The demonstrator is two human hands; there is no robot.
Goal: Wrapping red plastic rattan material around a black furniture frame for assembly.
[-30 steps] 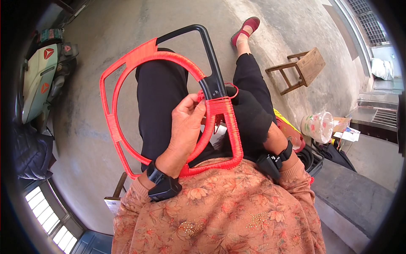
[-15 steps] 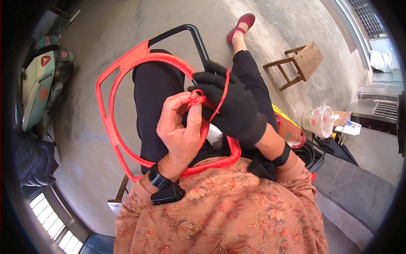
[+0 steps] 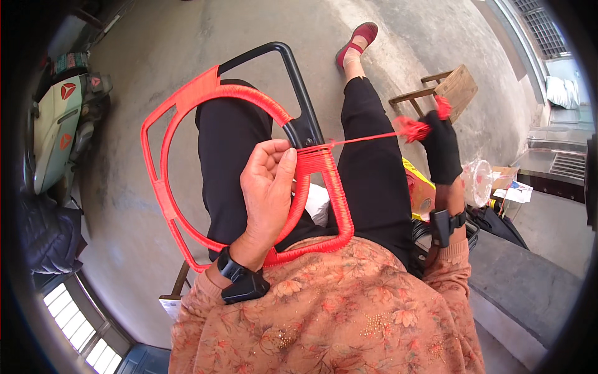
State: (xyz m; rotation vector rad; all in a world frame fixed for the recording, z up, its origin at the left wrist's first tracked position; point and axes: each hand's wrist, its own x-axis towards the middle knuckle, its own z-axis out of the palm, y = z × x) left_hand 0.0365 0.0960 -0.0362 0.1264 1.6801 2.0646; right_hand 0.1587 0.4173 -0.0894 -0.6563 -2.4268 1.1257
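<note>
The left hand (image 3: pixel 269 187) has its thumb and fingers (image 3: pixel 288 163) closed on the frame (image 3: pixel 187 100) at the newest red wraps (image 3: pixel 314 159), pinching them where the bare black tube (image 3: pixel 299 93) begins. The frame rests across the person's lap. The right hand (image 3: pixel 441 146), in a dark glove, is out to the side, its fingers apparently clamped on a bundle of red cord (image 3: pixel 412 129), though the grip itself is hard to see. A taut strand (image 3: pixel 364 138) runs from bundle to wraps. To wrap well, keep that strand tight, hold the last turn pinned, and lay each turn snug against the one before, with no black showing.
</note>
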